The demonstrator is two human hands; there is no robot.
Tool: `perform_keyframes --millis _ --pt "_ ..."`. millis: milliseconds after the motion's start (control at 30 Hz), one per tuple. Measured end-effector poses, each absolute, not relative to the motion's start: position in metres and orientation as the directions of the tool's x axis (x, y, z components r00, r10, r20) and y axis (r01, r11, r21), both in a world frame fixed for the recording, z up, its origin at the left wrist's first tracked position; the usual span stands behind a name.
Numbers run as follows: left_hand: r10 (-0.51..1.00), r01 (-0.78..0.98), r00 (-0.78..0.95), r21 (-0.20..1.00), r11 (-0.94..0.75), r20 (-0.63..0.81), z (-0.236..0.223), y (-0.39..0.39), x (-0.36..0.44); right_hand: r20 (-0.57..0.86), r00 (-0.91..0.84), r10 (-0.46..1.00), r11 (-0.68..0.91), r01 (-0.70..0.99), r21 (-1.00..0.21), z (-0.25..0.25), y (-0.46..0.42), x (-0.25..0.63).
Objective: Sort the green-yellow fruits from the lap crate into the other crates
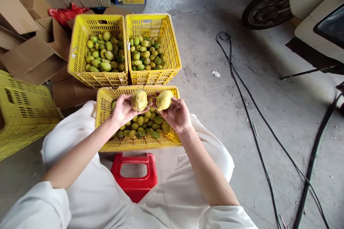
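Note:
My left hand (123, 110) is closed around a round yellowish fruit (139, 100), held up over the near yellow crate (134, 145). My right hand (176, 115) grips a second yellowish fruit (164, 100) right beside the first, the two fruits almost touching. The near crate lies between my knees and holds several green and yellow fruits (146, 125). Both forearms reach in from white sleeves.
Two more yellow crates stand beyond, the left (80, 43) with larger green fruits, the right (172, 46) with smaller ones. A red stool (134, 180) is under me. An empty yellow crate (21, 114) and cardboard boxes (24, 57) are left. Black cables (252, 114) and a scooter (309, 10) are right.

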State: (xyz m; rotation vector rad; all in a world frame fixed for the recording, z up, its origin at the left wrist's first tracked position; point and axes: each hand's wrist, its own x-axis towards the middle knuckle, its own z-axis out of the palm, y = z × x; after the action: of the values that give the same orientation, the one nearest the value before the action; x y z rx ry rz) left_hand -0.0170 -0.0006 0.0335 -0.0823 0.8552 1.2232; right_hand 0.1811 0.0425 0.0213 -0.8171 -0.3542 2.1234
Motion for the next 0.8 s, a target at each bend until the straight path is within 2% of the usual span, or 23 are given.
perform_keyframes --millis 200,300,433,567,667,800 --pt "0.834 -0.784 0.031 0.505 0.362 -0.550 0.0273 -0.0004 -0.0171 -0.456 -0.483 0.747 -0.664 -0.563 -0.491 0.0231 0.0402 0.1791" --pt "0.856 -0.775 0.031 0.529 0.347 -0.515 0.0257 -0.0009 -0.0180 -0.470 -0.490 0.734 -0.679 -0.549 -0.488 0.0242 0.0401 0.1793" --pt "0.831 -0.795 0.032 0.490 0.358 -0.555 0.0292 -0.0008 -0.0189 -0.498 -0.499 0.709 -0.703 -0.550 -0.451 0.0263 0.0415 0.1808" --pt "0.797 -0.850 0.024 0.407 0.334 -0.603 0.0333 -0.0007 -0.0182 -0.457 -0.487 0.745 -0.667 -0.570 -0.480 0.0279 0.0425 0.1808" --pt "0.815 -0.851 0.026 0.415 0.323 -0.579 0.0334 -0.0007 -0.0173 -0.472 -0.459 0.753 -0.656 -0.581 -0.481 0.0269 0.0425 0.1802" --pt "0.831 -0.827 0.049 0.444 0.345 -0.554 0.0317 -0.0005 -0.0171 -0.435 -0.507 0.744 -0.668 -0.573 -0.474 0.0251 0.0425 0.1821"
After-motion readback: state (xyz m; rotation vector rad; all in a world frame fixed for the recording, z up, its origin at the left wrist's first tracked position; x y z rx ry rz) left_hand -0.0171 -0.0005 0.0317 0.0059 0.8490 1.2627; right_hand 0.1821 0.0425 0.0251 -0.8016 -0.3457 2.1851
